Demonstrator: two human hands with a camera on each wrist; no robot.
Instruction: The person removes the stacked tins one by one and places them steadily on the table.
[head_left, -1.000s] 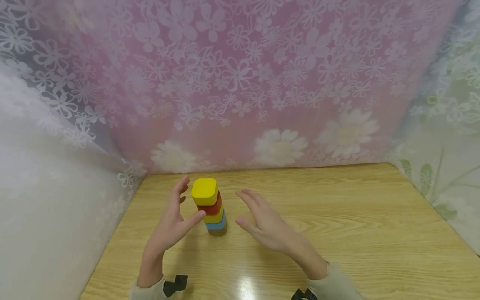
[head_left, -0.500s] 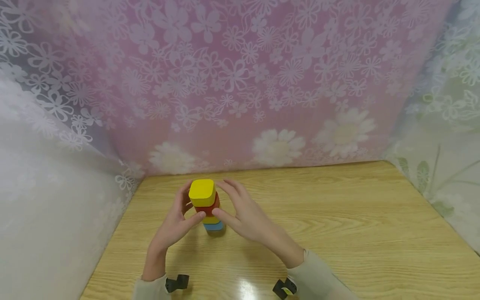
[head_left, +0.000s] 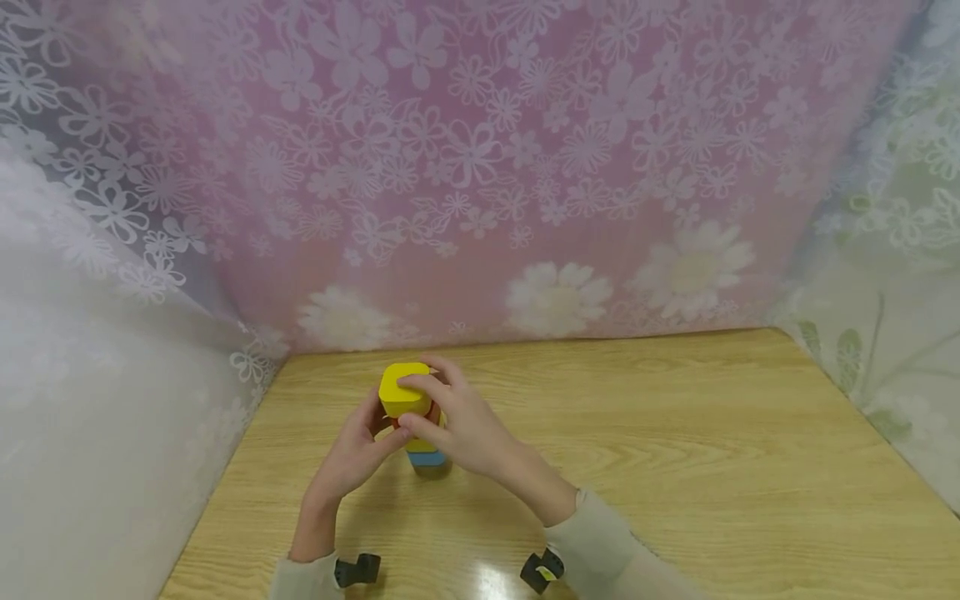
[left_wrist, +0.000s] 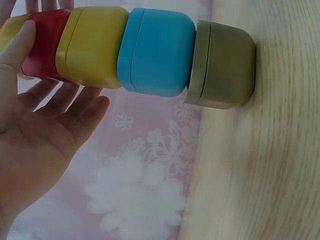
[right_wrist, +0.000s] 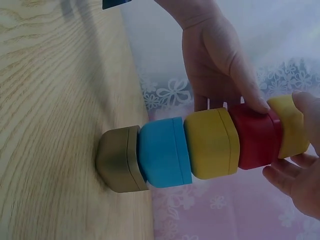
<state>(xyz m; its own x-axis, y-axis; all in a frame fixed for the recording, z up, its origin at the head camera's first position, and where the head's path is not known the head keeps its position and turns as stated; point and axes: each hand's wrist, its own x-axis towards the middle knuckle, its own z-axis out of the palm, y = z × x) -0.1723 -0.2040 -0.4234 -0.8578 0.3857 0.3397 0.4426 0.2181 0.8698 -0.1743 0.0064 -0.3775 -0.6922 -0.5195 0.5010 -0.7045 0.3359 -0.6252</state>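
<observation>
Stacked from the desk [head_left: 675, 417] upward stand a gold box [right_wrist: 117, 162], blue box [right_wrist: 162, 152], lower yellow box [right_wrist: 210, 145], red box [right_wrist: 257, 137] and top yellow box [head_left: 401, 403], contents hidden. The left hand [head_left: 354, 457] curls round the red box; the right hand [head_left: 471, 433] grasps the uppermost, one finger across it.

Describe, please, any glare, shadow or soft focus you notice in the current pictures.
Head view: white glare on the table near the bottom edge; left wrist view: floral cloth looks softer and hazier than the blue container; right wrist view: a dark shadow streaks the table.
</observation>
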